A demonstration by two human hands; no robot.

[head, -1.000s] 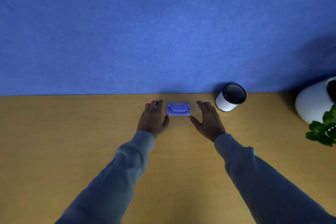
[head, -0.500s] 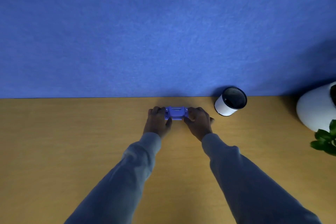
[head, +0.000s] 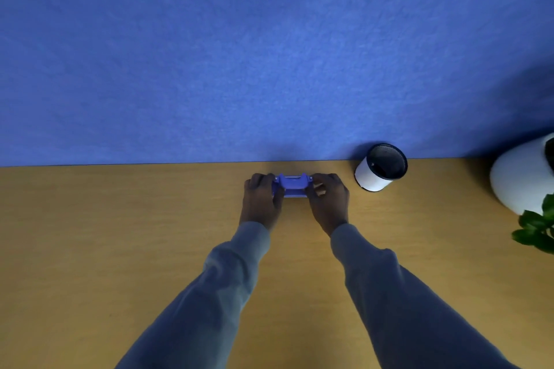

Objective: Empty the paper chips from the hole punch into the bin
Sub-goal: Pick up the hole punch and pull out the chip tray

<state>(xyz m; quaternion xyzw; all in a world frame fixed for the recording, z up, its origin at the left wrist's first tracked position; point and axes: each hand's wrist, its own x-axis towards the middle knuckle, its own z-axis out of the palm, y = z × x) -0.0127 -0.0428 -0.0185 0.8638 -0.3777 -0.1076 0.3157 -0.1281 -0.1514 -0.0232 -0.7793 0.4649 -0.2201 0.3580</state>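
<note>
A small blue hole punch (head: pixel 292 184) sits near the far edge of the wooden desk, close to the blue wall. My left hand (head: pixel 261 200) grips its left end and my right hand (head: pixel 329 200) grips its right end, fingers curled over both ends. Only the punch's middle shows between the hands. A small white bin (head: pixel 378 170) with a dark mesh inside stands to the right of my right hand, apart from it, its mouth tilted toward me.
A large white round pot (head: pixel 523 177) with green leaves (head: pixel 538 226) stands at the right edge of the desk (head: pixel 120 249). The blue wall (head: pixel 269 54) rises directly behind the punch and the bin.
Both hands came in from either side of the punch and closed on its ends. The punch now looks slightly raised or tipped between them.
</note>
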